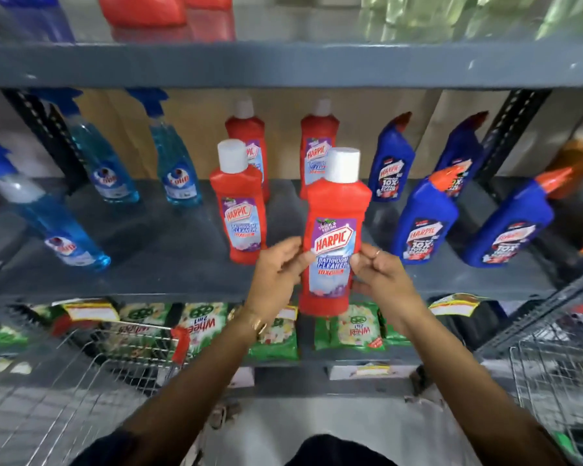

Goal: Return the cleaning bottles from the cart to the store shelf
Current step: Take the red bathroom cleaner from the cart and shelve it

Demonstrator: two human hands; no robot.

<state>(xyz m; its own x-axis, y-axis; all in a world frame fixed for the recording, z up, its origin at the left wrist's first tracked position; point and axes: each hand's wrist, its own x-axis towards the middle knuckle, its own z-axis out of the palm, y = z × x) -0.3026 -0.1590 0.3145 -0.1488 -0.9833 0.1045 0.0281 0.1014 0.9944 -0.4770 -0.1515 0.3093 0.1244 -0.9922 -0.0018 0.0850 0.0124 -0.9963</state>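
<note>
A red Harpic bathroom cleaner bottle (334, 227) with a white cap is held upright in front of the grey middle shelf (169, 264), its base at the shelf's front edge. My left hand (276, 274) grips its left side and my right hand (381, 274) grips its right side. Three more red Harpic bottles (239, 210) stand on the shelf to its left and behind. Blue Harpic bottles (424, 220) stand to the right, blue spray bottles (172, 166) to the left.
A wire cart (81, 375) with a red handle sits at lower left, and another wire basket (559, 371) at lower right. Green detergent packs (276, 334) fill the shelf below. The upper shelf (283, 63) carries red and clear bottles.
</note>
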